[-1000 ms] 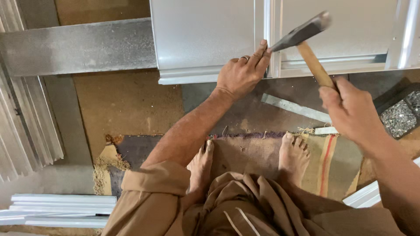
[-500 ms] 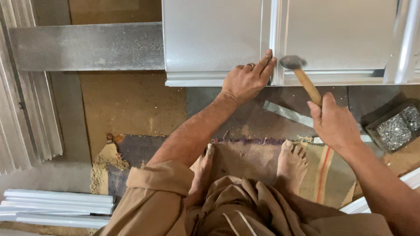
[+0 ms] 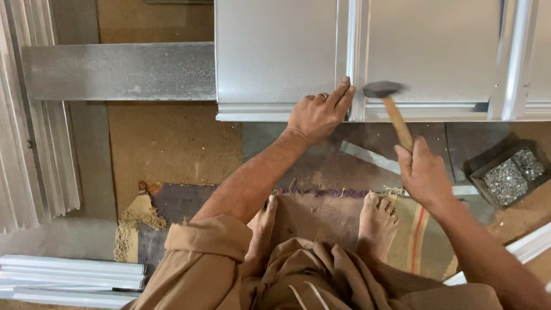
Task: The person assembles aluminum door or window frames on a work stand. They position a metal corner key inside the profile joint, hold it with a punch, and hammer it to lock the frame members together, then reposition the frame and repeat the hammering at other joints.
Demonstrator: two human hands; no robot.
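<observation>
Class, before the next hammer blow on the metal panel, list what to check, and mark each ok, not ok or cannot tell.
1. Right hand grips the hammer handle: ok.
2. Hammer head over the panel's raised seam: ok.
3. Left hand steadies the metal panel: ok.
4. Left fingers clear of the hammer head: not ok, they lie right beside it.
5. Nail under the head: cannot tell.
6. Box of nails nearby: ok.
</observation>
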